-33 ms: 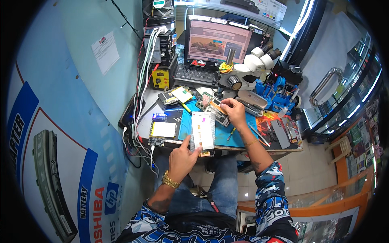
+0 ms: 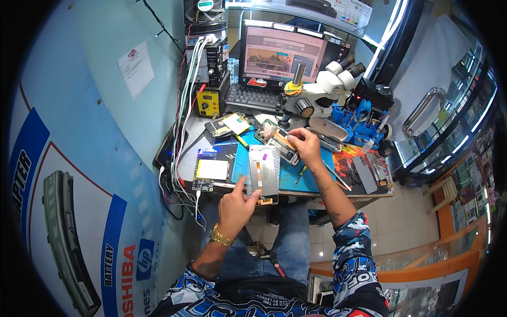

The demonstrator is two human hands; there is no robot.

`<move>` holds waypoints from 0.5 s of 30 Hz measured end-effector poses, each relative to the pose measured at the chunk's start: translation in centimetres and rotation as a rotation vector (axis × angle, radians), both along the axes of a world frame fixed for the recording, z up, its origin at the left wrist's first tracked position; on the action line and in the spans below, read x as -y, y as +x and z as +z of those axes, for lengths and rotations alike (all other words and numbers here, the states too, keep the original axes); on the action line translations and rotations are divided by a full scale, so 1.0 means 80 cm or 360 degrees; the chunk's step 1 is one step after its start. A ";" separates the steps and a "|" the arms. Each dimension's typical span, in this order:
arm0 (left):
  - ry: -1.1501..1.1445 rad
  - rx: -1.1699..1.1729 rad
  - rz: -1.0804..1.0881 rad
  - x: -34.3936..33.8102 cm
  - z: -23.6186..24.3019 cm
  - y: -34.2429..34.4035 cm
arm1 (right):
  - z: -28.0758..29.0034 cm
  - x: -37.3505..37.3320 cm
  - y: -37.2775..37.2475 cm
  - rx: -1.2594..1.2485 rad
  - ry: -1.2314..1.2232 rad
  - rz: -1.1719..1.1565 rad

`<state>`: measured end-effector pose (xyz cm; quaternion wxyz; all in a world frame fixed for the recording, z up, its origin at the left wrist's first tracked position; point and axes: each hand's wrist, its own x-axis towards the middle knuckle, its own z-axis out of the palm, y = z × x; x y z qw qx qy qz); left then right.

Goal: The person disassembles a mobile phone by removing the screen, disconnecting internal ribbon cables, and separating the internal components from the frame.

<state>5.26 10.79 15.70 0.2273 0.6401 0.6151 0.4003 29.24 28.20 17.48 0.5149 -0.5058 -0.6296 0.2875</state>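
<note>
A phone screen panel (image 2: pixel 265 174), its grey back up with an orange ribbon strip, lies at the bench's front edge on clear bubble wrap. My left hand (image 2: pixel 236 207) grips its lower left corner, thumb on the bottom and index finger along the side. Just beyond it is an opened phone body (image 2: pixel 280 141) with a green board and an orange ribbon showing. The closed fingers of my right hand (image 2: pixel 306 147) hold its right edge; their tips are partly hidden. Both pieces rest over a blue work mat (image 2: pixel 301 179).
At left lie a white-topped battery board (image 2: pixel 213 169) and another opened phone (image 2: pixel 222 126). A microscope (image 2: pixel 317 92) rises behind my right hand, before a keyboard (image 2: pixel 253 99) and monitor. Further right are a blue tool holder (image 2: pixel 356 124) and screwdrivers. White cables (image 2: pixel 185 116) hang at left.
The screen panel's back has gone from bright white glare to grey, as if tilted slightly. Both hands keep nearly the same places.
</note>
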 end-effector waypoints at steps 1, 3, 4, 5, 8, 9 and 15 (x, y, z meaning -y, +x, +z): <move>0.0019 0.0020 0.0051 0.000 0.004 0.000 | 0.004 0.004 0.003 -0.0133 -0.0038 0.0070; 0.0208 0.0236 0.0029 -0.006 -0.010 -0.001 | 0.016 0.024 0.004 -0.0398 -0.0125 0.0220; 0.0324 0.0306 0.0029 -0.010 -0.009 0.002 | 0.019 0.034 0.002 -0.0483 -0.0157 0.0264; 0.0443 0.0375 0.0032 -0.018 -0.006 0.005 | 0.022 0.032 0.001 -0.0375 -0.0005 0.0231; 0.0406 -0.0539 0.0082 -0.060 -0.038 0.039 | -0.003 0.065 0.003 -0.0148 0.0093 0.0007; 0.0492 -0.0562 0.0225 -0.069 -0.036 0.040 | 0.003 0.066 -0.013 -0.0165 0.0053 -0.0043; 0.0514 -0.0635 0.0219 -0.062 -0.033 0.040 | -0.033 0.142 0.002 -0.0721 0.0009 -0.0183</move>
